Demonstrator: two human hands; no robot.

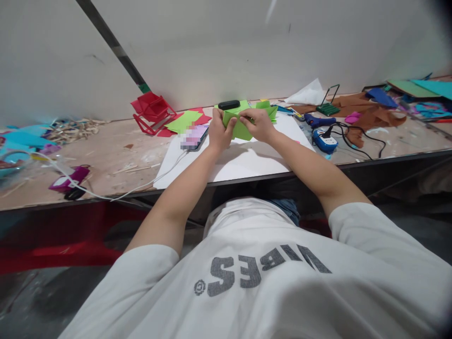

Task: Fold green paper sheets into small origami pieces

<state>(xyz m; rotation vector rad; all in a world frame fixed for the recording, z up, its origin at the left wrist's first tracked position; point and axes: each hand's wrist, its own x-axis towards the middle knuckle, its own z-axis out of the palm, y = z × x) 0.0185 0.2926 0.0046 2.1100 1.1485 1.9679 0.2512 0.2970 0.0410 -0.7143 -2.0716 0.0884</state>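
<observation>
1. Green paper is held over the white sheet, the fingers of the left hand and right hand clamped on its two ends.
2. Edges are best matched before any crease is pressed flat.

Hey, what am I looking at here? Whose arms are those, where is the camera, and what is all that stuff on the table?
No machine here: a person wears one camera on the head, looking down past a white T-shirt at their own arms. The left hand and right hand both pinch a folded green paper over a white sheet on the table. Nearby lie a phone, a red paper chair, a blue glue gun and brown scraps.
</observation>
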